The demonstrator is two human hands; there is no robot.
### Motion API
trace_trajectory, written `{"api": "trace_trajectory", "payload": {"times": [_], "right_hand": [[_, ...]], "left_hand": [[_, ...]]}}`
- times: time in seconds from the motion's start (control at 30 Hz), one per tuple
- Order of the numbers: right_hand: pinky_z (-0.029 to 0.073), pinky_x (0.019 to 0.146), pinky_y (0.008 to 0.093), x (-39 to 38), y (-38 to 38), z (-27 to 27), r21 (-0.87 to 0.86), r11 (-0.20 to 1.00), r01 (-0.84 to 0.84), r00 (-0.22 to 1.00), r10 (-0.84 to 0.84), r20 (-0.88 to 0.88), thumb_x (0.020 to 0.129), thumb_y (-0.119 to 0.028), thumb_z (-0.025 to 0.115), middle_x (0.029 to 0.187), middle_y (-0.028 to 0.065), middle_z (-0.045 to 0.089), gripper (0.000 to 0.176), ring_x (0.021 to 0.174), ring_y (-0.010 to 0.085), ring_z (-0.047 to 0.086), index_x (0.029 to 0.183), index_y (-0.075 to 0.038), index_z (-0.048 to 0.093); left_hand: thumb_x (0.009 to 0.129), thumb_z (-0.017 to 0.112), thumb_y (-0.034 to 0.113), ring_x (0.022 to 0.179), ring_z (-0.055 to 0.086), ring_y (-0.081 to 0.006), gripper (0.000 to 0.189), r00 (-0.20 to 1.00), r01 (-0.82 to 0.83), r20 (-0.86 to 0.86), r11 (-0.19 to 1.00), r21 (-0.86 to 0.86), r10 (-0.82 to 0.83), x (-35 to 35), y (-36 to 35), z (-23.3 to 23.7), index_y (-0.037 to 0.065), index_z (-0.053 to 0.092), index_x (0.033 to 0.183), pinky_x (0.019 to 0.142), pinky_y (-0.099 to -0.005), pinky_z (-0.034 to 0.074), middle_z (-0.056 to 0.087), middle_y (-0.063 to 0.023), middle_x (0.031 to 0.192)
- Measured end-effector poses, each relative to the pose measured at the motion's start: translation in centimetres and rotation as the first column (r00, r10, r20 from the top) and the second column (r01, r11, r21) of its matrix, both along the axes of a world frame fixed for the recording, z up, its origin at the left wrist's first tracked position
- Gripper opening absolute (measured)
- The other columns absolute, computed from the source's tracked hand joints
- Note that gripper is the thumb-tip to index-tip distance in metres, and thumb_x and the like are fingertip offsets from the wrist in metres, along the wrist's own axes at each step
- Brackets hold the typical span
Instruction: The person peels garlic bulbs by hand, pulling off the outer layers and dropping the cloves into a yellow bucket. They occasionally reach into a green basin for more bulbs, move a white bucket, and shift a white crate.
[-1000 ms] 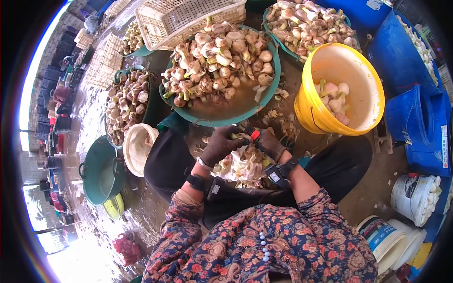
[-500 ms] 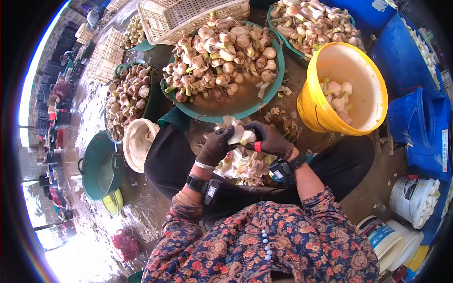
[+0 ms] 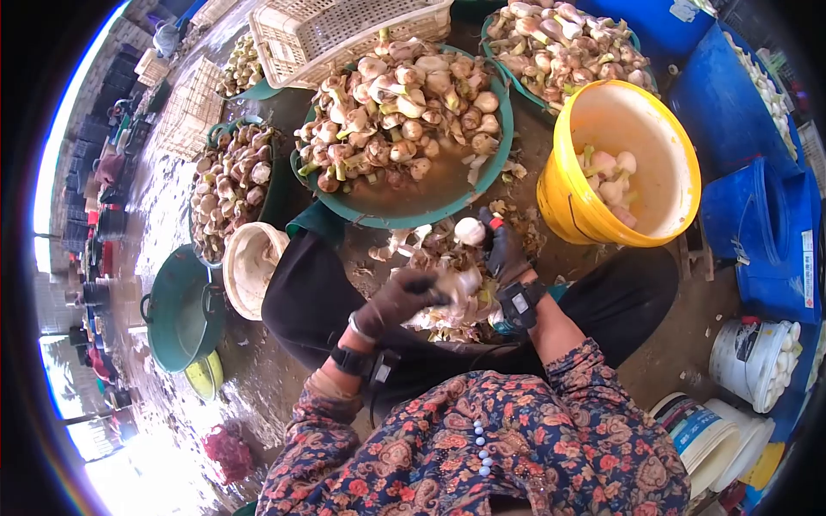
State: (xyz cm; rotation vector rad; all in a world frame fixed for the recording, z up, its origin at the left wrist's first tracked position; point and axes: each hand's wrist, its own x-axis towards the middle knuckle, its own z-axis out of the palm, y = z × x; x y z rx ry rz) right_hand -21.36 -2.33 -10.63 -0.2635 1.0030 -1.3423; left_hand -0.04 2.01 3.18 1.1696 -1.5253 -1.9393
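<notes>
My right hand grips a round white bulb near the green tub's near rim; my left hand, farther off, is blurred, its grip unclear.

The left forearm and right forearm are being angled inward. The left hand, dark-gloved and blurred at the fingers, is being held nearer, its fingers being pointed right. The right hand, also gloved, is being held farther, its fingers being directed toward the far side.
</notes>
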Motion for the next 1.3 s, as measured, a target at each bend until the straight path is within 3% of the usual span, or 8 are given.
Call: {"api": "trace_trajectory", "payload": {"times": [0.07, 0.17, 0.37, 0.43, 0.73, 1.0, 1.2, 1.3], "right_hand": [[0.045, 0.061, 0.0212, -0.2, 0.3, 1.3, -0.012, 1.000, 0.016, 0.998, -0.017, -0.059, 0.088, -0.030, 0.057, 0.082, -0.0024, 0.061, 0.023, 0.072, 0.0075, 0.055, 0.095, -0.009, 0.062], [0.046, 0.062, 0.0226, 0.2, 0.0, 1.8, -0.046, 0.996, -0.077, 0.986, 0.083, 0.144, 0.087, -0.032, 0.058, 0.082, -0.0015, 0.061, 0.025, 0.071, 0.0090, 0.056, 0.094, -0.009, 0.062], [0.039, 0.049, 0.0243, 1.6, 0.9, 5.4, 0.128, 0.989, -0.080, 0.996, 0.074, 0.048, 0.081, -0.032, 0.066, 0.064, -0.0041, 0.055, 0.026, 0.055, 0.0062, 0.050, 0.075, -0.007, 0.064], [0.037, 0.048, 0.0241, 1.8, 1.4, 7.9, 0.074, 0.992, -0.104, 0.928, 0.124, -0.350, 0.081, -0.033, 0.067, 0.062, -0.0049, 0.053, 0.029, 0.054, 0.0053, 0.046, 0.074, -0.005, 0.064], [0.034, 0.047, 0.0280, 2.4, 1.4, 6.3, -0.179, 0.981, -0.077, 0.783, -0.052, -0.619, 0.082, -0.033, 0.066, 0.058, -0.0037, 0.050, 0.034, 0.055, 0.0049, 0.040, 0.070, -0.002, 0.061], [0.034, 0.046, 0.0267, 1.1, 0.2, 5.8, 0.014, 0.996, 0.087, 0.911, -0.074, -0.406, 0.081, -0.032, 0.068, 0.058, -0.0052, 0.050, 0.033, 0.052, 0.0044, 0.041, 0.066, -0.004, 0.059], [0.032, 0.045, 0.0235, 2.2, 0.7, 6.5, -0.091, 0.995, 0.028, 0.899, -0.064, -0.433, 0.081, -0.027, 0.069, 0.059, -0.0069, 0.050, 0.026, 0.053, 0.0023, 0.040, 0.068, -0.006, 0.060], [0.034, 0.049, 0.0230, 1.8, 1.1, 8.3, -0.129, 0.985, -0.111, 0.898, 0.044, -0.437, 0.083, -0.023, 0.067, 0.062, -0.0075, 0.051, 0.022, 0.056, 0.0022, 0.041, 0.072, -0.005, 0.062]], "left_hand": [[0.080, 0.068, 0.020, 0.075, 0.062, -0.0157, 0.027, 0.834, 0.483, 0.400, 0.853, -0.197, -0.379, -0.7, 0.0, 1.8, 0.001, 0.064, 0.098, 0.070, -0.0270, 0.047, 0.066, -0.0102, 0.082], [0.079, 0.068, 0.022, 0.072, 0.063, -0.0196, 0.028, 0.603, 0.652, 0.763, 0.694, -0.304, -0.233, -0.5, 0.9, 0.5, 0.000, 0.064, 0.095, 0.066, -0.0279, 0.048, 0.065, -0.0129, 0.081], [0.077, 0.069, 0.013, 0.070, 0.060, -0.0168, 0.025, 0.897, -0.191, 0.209, 0.769, -0.610, 0.389, -4.1, -2.6, 0.0, 0.001, 0.062, 0.099, 0.065, -0.0287, 0.048, 0.063, -0.0121, 0.086], [0.077, 0.069, 0.010, 0.072, 0.060, -0.0169, 0.025, 0.915, -0.106, 0.237, 0.761, -0.640, 0.327, -4.7, -3.7, 0.3, 0.001, 0.063, 0.099, 0.066, -0.0283, 0.048, 0.063, -0.0115, 0.087], [0.074, 0.068, 0.003, 0.070, 0.059, -0.0200, 0.021, 0.963, 0.027, 0.242, 0.845, -0.534, 0.122, -4.2, -4.1, -0.1, 0.004, 0.065, 0.095, 0.065, -0.0303, 0.047, 0.062, -0.0094, 0.081], [0.083, 0.060, 0.025, 0.064, 0.058, -0.0361, 0.024, 0.639, 0.627, 0.729, 0.715, -0.310, -0.245, -2.5, 1.2, -1.5, 0.004, 0.058, 0.073, 0.059, -0.0413, 0.046, 0.059, -0.0158, 0.067], [0.079, 0.069, 0.022, 0.060, 0.056, -0.0132, 0.020, 0.911, -0.356, 0.063, 0.852, -0.384, 0.408, -3.8, -2.3, -0.4, 0.004, 0.067, 0.089, 0.059, -0.0283, 0.046, 0.063, -0.0098, 0.072], [0.075, 0.071, 0.018, 0.067, 0.060, -0.0170, 0.023, 0.977, -0.076, 0.131, 0.856, -0.511, 0.166, -3.8, -3.5, 0.1, 0.006, 0.067, 0.095, 0.063, -0.0283, 0.048, 0.064, -0.0099, 0.081]]}}
